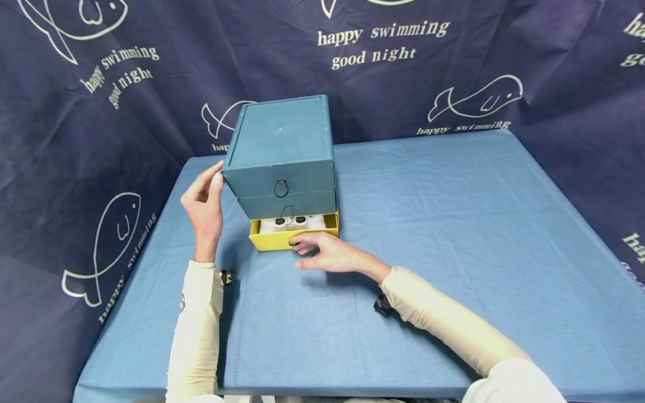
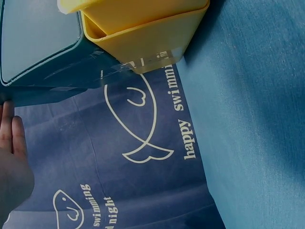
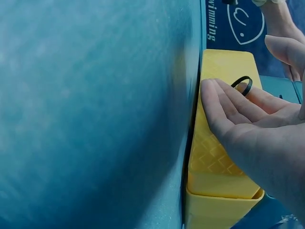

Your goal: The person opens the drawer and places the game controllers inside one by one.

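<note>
A stack of drawers stands at the back of the table, with two closed blue drawers [image 1: 279,178] above a yellow drawer [image 1: 272,242] that is pulled partway out. White round items with black tops [image 1: 300,220] show inside the yellow drawer. My right hand [image 1: 327,253] is at its front, a finger hooked through the black loop handle [image 3: 244,85] and the thumb held apart. Over on the left, my left hand [image 1: 204,207] rests its fingertips against the side of the upper blue unit, its fingers fairly straight in the left wrist view.
Blue cloth covers the table [image 1: 453,224]. A dark curtain [image 1: 383,95] with white fish drawings hangs behind and along both sides, close to the back of the drawer stack. Smaller loops hang on the blue drawer fronts.
</note>
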Demonstrator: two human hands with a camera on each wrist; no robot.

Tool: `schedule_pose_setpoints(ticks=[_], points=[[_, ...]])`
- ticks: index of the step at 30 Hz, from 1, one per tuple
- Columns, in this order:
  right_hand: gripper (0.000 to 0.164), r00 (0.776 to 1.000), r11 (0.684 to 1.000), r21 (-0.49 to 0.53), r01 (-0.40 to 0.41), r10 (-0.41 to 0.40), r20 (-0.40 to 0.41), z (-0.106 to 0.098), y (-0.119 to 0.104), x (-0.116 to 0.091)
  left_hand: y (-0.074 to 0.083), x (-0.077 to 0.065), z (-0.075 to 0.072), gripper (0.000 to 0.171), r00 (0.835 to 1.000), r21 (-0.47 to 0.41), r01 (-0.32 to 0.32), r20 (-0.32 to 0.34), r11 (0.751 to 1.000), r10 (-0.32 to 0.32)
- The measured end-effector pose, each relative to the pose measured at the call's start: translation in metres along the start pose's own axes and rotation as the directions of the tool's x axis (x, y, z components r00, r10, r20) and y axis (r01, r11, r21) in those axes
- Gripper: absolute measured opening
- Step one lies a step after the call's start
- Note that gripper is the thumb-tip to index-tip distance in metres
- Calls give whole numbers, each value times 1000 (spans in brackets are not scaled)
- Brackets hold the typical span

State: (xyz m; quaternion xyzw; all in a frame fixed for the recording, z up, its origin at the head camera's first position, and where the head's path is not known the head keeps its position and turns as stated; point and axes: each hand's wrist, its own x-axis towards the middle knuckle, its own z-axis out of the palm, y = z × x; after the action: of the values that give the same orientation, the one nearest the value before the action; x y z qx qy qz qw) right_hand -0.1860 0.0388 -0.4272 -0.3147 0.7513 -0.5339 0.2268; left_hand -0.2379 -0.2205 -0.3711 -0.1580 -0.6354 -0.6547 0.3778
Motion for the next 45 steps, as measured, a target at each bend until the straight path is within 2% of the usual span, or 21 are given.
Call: schedule_pose_setpoints(ticks=[11,24,45], points=[[57,1000,1000,-6,18,-18,-8,-6,4,6,0,0,-1,24,1000,15,7,6,1000,-7],[58,999,999,-28,26,-27,-19,-11,6,12,-2,1,-1,23,1000,-19,3,2,1000,-3],[59,999,996,-89,5,-9,-46,-20,8,21,-2,1,-2,25,1000,3,7,4,1000,-7]])
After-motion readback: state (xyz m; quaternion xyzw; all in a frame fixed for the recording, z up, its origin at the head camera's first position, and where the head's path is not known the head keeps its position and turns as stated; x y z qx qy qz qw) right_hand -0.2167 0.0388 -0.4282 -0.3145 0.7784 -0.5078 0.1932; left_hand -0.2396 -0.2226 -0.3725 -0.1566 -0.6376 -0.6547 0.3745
